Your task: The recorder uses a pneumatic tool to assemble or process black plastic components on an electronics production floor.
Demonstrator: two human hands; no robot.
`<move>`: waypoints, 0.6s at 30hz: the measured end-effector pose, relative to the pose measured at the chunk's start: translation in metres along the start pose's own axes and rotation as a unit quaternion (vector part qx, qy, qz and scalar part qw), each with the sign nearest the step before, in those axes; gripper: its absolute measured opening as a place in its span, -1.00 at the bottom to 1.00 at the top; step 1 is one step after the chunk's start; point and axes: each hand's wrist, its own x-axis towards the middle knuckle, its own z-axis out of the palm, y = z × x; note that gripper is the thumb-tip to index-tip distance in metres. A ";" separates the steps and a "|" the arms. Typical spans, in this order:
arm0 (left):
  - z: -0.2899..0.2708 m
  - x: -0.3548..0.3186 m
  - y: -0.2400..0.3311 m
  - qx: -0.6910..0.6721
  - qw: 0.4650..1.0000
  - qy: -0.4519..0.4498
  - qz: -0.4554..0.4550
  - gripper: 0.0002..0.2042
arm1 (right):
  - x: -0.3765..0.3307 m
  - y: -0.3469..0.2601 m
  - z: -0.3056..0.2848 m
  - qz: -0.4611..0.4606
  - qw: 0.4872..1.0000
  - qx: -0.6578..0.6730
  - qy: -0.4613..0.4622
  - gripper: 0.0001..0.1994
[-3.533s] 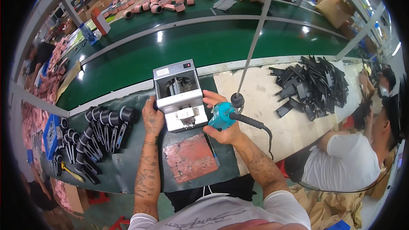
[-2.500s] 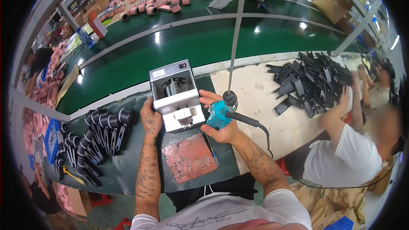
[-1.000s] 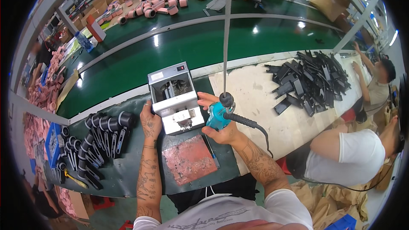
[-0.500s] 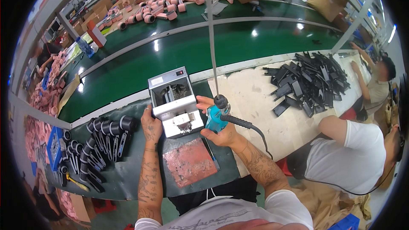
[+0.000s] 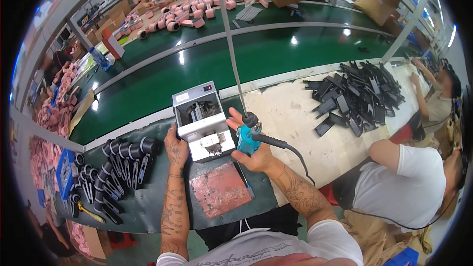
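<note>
My right hand grips a teal electric screwdriver that hangs from a thin overhead cord, its black cable trailing off to the right. The tool sits at the right side of a small grey box-shaped machine with an open top. My left hand rests against the machine's left lower corner with fingers curled, and I cannot tell whether it holds anything. A worn reddish mat lies on the dark bench just in front of the machine.
Several black tube-shaped parts lie in rows at the left. A green conveyor belt runs behind the bench. A pile of black flat pieces lies at the right, where a seated person in a white shirt works.
The view has tilted upward a little, showing more of the far bench. My hands, the screwdriver and the machine keep the same places relative to each other.
</note>
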 end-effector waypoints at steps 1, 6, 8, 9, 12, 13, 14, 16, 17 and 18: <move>0.000 0.001 0.003 -0.005 1.000 0.006 0.003 -0.65 | 0.000 0.000 -0.002 0.004 1.000 -0.018 -0.015 -0.28; -0.004 0.000 0.019 -0.005 1.000 -0.006 -0.007 -0.71 | -0.004 0.011 -0.011 0.006 0.996 -0.038 -0.077 -0.18; -0.005 -0.001 0.019 -0.005 1.000 -0.002 -0.002 -0.73 | -0.004 0.009 -0.009 0.015 0.997 -0.020 -0.067 -0.20; -0.004 -0.001 0.017 -0.007 1.000 0.004 0.006 -0.73 | -0.003 0.008 -0.009 0.015 0.997 -0.020 -0.067 -0.20; -0.005 -0.001 0.016 -0.005 1.000 0.008 0.010 -0.73 | -0.003 0.006 -0.010 0.020 0.997 -0.034 -0.068 -0.23; -0.005 0.000 0.017 -0.001 1.000 0.005 0.007 -0.73 | -0.003 0.007 -0.011 0.017 0.997 -0.044 -0.069 -0.25; -0.005 0.000 0.019 -0.001 1.000 0.005 0.007 -0.73 | -0.002 0.006 -0.012 0.013 0.996 -0.053 -0.070 -0.26; -0.005 0.000 0.022 0.004 1.000 -0.004 -0.011 -0.72 | -0.002 0.003 -0.012 0.020 0.996 -0.050 -0.067 -0.27; -0.005 0.000 0.021 0.004 1.000 -0.004 -0.012 -0.72 | -0.002 0.002 -0.011 0.026 0.997 -0.046 -0.064 -0.27; -0.004 0.000 0.019 0.006 1.000 0.000 -0.006 -0.71 | -0.002 0.003 -0.012 0.026 0.997 -0.046 -0.064 -0.27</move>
